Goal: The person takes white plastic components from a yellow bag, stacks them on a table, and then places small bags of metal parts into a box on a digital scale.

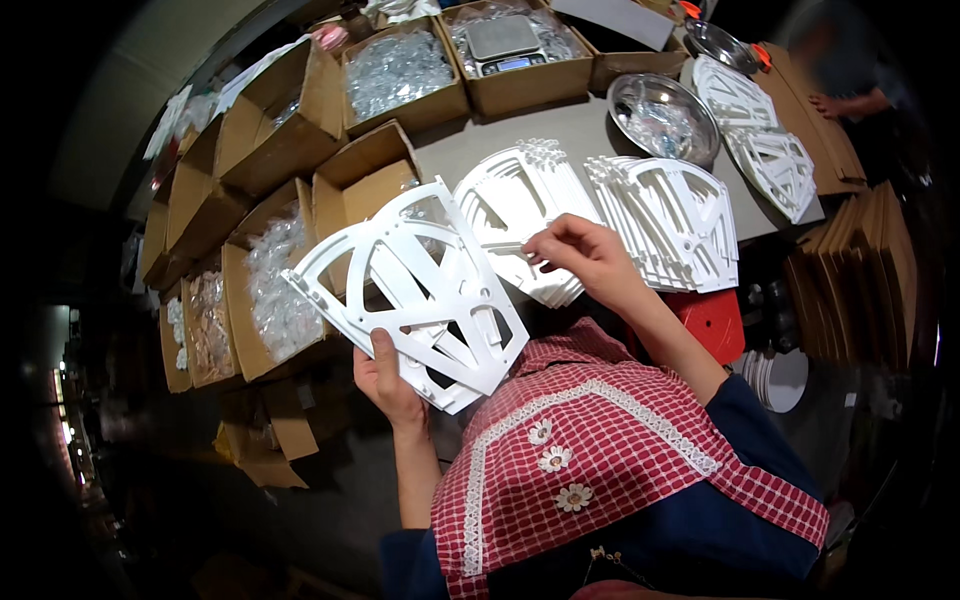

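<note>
My left hand (388, 385) grips a white fan-shaped plastic frame (430, 316) by its lower edge, thumb on top. The frame is tilted, with wide cut-outs, and more white plastic shows through them; I cannot tell whether that is a second piece held with it. My right hand (590, 255) hovers just right of the frame, in front of a stack of similar white frames (565, 190). Its fingers are curled and pinched together; anything between them is too small to make out. Another stack of white frames (690, 235) lies to its right.
Cardboard boxes (285, 130) line the left and back, several holding clear plastic packets (400, 70). A digital scale (503, 38) sits on one. A metal bowl (665, 120) of clear packets stands at the back right, near more white frames (770, 165) and a person's hand (828, 106).
</note>
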Demonstrator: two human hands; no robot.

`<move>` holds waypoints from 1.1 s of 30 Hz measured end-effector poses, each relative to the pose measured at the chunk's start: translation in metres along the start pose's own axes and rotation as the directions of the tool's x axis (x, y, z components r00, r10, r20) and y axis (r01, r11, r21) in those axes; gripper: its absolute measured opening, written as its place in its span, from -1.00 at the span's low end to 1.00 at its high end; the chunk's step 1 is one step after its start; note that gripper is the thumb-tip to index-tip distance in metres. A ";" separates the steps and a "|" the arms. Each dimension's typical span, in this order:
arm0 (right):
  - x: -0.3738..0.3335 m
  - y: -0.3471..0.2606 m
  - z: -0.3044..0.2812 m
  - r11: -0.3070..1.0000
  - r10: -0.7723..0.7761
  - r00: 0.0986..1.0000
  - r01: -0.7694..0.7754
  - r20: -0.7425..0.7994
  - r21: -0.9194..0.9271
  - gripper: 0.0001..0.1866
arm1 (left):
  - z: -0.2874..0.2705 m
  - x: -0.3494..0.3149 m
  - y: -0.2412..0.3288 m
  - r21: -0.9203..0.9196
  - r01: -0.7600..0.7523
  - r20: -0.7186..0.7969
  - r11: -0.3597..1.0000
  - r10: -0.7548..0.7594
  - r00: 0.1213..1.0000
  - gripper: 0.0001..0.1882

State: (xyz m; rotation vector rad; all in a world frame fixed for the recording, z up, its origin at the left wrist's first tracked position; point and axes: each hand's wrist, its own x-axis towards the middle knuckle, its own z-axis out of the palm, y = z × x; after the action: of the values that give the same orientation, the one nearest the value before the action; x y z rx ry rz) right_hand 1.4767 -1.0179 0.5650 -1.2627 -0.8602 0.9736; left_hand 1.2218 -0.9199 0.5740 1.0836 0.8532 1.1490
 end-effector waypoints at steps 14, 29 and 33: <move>-0.039 -0.044 -0.043 0.799 0.168 0.973 -0.039 -0.159 0.600 -0.79 | 0.051 0.003 -0.009 0.084 0.063 0.059 0.994 -0.068 0.996 -0.55; -0.060 -0.034 -0.154 0.171 -0.457 0.882 -0.038 -0.114 -0.985 -0.67 | 0.044 0.019 -0.016 -0.040 0.159 0.110 0.986 -0.154 0.982 -0.49; -0.054 0.010 -0.149 0.078 -0.226 0.974 -0.013 -0.031 -0.997 -0.50 | 0.039 0.021 -0.019 -0.091 0.157 0.137 0.983 -0.144 0.980 -0.43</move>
State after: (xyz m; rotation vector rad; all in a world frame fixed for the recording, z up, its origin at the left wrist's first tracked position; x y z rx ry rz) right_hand 1.5941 -1.1219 0.5377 -2.3835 -1.5664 -0.1084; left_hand 1.2682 -0.9087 0.5670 0.9816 0.7535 0.9746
